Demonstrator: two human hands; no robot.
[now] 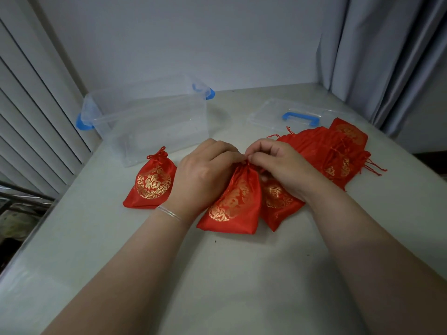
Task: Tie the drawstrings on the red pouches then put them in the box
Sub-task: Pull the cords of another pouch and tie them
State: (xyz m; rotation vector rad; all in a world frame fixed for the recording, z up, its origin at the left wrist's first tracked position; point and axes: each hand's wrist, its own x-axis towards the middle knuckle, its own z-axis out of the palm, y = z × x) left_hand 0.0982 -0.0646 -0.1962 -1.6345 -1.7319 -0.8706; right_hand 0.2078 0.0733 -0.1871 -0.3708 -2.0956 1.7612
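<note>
A red pouch with gold print lies in the middle of the table, its gathered neck pointing away from me. My left hand and my right hand meet at that neck, and both pinch its red drawstring between fingertips. A tied pouch lies to the left. Another pouch lies partly under my right hand. A pile of several red pouches sits to the right. The clear plastic box with blue latches stands open behind my left hand, and I see no pouch in it.
The box's clear lid with a blue handle lies flat at the back right, behind the pile. A grey curtain hangs at the right, white slats at the left. The table's left edge drops off beside the tied pouch.
</note>
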